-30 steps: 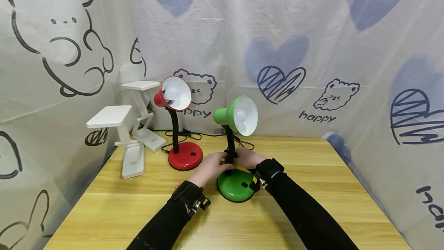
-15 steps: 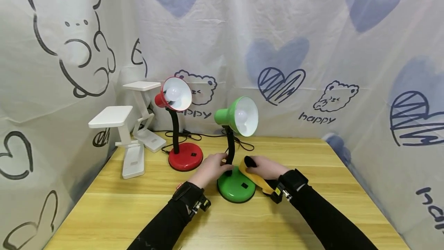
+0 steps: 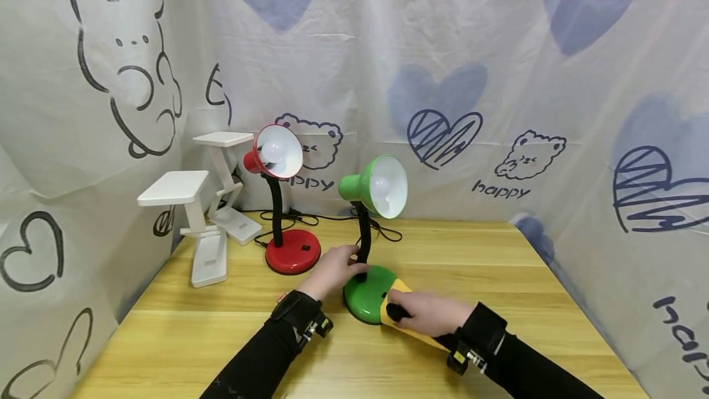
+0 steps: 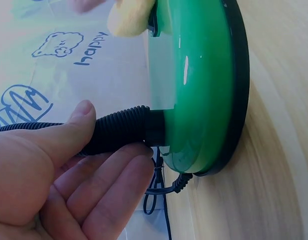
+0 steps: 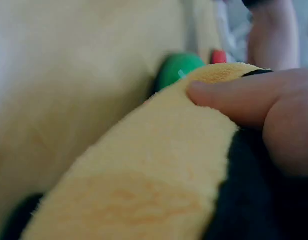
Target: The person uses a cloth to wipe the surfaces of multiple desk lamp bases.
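Observation:
A green desk lamp stands upright on the table, its shade turned to the right. My left hand grips the lamp's black flexible neck low down, just above the base, with thumb and fingers on either side. At the right front edge of the green base, my right hand holds a fuzzy yellow and black cloth against it. The right thumb lies on top of the cloth in the right wrist view; the other fingers are mostly hidden. Part of the cloth covers the base's right side.
A red desk lamp stands left of the green one. Two white folding lamps are at the far left. Black cords lie along the back of the wooden table, before a printed fabric backdrop.
My right hand has moved with the cloth from behind the lamp's neck, round the right side of the base, to its front right edge. My left hand has stayed on the neck.

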A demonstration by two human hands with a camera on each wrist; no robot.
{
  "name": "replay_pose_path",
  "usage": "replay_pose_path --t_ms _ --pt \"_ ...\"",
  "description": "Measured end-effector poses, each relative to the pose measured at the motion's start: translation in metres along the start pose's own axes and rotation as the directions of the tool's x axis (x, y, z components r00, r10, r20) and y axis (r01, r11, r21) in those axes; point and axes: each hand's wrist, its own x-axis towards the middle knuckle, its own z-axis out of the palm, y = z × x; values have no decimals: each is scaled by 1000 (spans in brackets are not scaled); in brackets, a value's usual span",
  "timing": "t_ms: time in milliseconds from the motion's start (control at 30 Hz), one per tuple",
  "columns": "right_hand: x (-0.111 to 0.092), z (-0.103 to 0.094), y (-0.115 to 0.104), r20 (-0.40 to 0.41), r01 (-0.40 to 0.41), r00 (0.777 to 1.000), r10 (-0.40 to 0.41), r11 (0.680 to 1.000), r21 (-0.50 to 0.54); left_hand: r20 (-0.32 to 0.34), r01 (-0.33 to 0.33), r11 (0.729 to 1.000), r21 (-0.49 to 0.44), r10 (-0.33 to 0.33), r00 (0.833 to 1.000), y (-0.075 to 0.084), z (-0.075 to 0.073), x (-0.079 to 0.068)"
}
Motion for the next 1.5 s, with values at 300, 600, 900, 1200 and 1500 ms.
replay_pose_path --t_ms 300,600,900,1200,1500 --pt "26 29 -52 -238 90 950 -203 905 -415 3 10 1000 13 -10 1000 -2 -3 1" --pt "68 37 -65 -385 -6 877 -286 796 -605 44 -9 999 -37 11 999 -2 -5 -1" --pt "88 37 -67 -443 -88 858 -260 775 -626 54 -19 999 -46 22 998 -3 -8 -1" --pt "50 21 -55 -230 59 958 -169 905 -422 69 -18 999 -42 21 997 0 -5 -2" --pt "3 6 -23 -142 23 988 -67 957 -289 59 -24 999 -43 26 998 -2 -6 0"
